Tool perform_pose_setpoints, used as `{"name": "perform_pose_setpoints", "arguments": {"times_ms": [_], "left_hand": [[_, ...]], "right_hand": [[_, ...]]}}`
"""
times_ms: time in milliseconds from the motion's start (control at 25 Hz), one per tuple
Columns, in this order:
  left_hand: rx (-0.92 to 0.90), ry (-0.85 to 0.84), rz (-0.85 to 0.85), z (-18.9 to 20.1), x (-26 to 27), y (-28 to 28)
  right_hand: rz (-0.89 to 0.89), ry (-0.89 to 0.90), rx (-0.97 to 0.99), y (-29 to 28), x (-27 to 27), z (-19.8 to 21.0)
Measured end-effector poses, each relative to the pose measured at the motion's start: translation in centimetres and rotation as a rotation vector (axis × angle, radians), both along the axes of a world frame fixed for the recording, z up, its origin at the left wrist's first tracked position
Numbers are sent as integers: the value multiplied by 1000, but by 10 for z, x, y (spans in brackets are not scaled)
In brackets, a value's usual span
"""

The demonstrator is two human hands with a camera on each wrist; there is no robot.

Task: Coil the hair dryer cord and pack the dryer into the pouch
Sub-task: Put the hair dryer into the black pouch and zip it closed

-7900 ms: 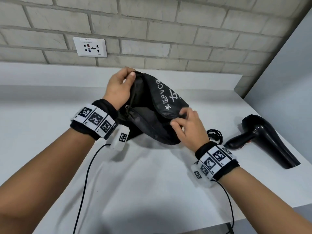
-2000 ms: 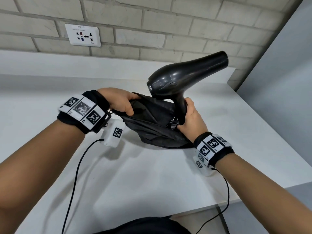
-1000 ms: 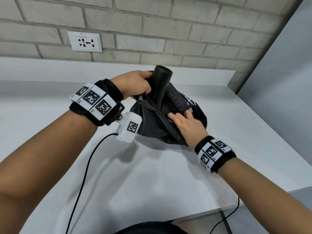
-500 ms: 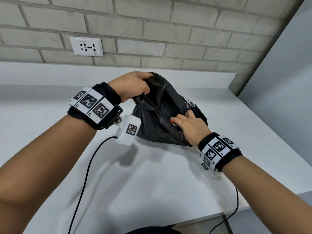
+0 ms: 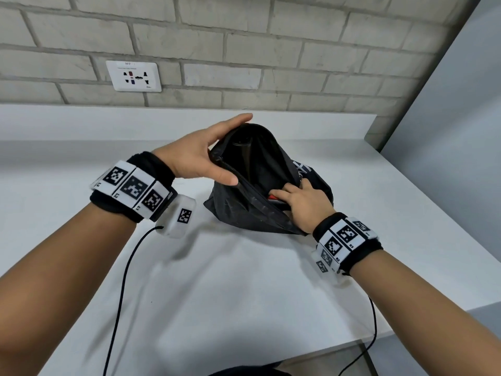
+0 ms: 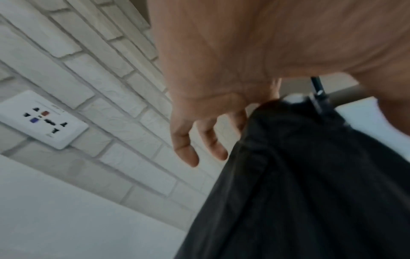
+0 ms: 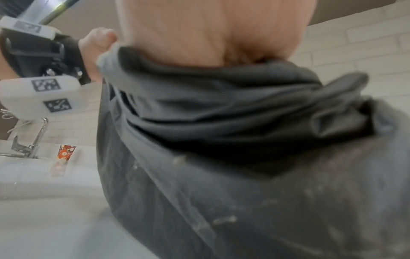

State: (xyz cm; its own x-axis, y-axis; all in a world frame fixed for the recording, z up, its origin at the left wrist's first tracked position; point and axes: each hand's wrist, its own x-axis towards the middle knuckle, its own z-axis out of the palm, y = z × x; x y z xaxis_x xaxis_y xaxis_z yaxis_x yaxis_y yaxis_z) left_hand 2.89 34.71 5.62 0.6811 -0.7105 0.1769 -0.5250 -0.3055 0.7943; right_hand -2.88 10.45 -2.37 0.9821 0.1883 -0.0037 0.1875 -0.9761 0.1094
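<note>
A black fabric pouch [image 5: 244, 215] stands on the white counter [image 5: 244, 294] with its zipper mouth gaping upward. The black hair dryer [image 5: 242, 149] sits inside it; only its dark barrel end shows, and the cord is hidden. My left hand [image 5: 214, 147] is at the pouch's far left rim with straight fingers, the thumb touching the zipper edge. In the left wrist view the left hand's fingers [image 6: 199, 149] hang spread beside the pouch [image 6: 310, 184]. My right hand [image 5: 295, 196] holds the near right rim, fingers tucked into the mouth beside something small and red. The right wrist view shows the pouch [image 7: 221, 140] under the palm.
A wall socket [image 5: 133, 76] sits in the brick wall behind a raised white ledge. A grey panel [image 5: 447, 131] closes off the right side. The counter's front edge runs close to my body. Black wrist cables trail over the counter. A tap [image 7: 33, 140] stands far off to the left.
My right hand lowered the dryer into the pouch and moved to the near rim. The dryer has sunk deeper. My left hand released the far rim and opened.
</note>
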Motion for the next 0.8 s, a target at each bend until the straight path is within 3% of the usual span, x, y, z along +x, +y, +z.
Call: {"name": "perform_pose_setpoints", "arguments": {"times_ms": [120, 200, 280, 360, 400, 480, 640, 800], "left_hand": [[12, -133, 41, -10, 8, -6], [-10, -205, 88, -11, 10, -11], [-58, -246, 120, -13, 11, -16], [-110, -250, 129, -17, 11, -19], [-126, -244, 134, -18, 12, -21], [-142, -240, 148, -20, 14, -23], [-160, -231, 200, -19, 17, -20], [-146, -248, 239, -18, 20, -14]], "right_hand": [[30, -3, 167, -5, 1, 2], [-47, -161, 405, -14, -2, 7], [-199, -383, 317, -22, -5, 11], [-347, -367, 167, -25, -8, 12], [-383, -321, 190, -27, -7, 10], [-370, -307, 381, -31, -5, 13], [-339, -454, 814, -45, 5, 39], [-388, -604, 866, -55, 4, 62]]}}
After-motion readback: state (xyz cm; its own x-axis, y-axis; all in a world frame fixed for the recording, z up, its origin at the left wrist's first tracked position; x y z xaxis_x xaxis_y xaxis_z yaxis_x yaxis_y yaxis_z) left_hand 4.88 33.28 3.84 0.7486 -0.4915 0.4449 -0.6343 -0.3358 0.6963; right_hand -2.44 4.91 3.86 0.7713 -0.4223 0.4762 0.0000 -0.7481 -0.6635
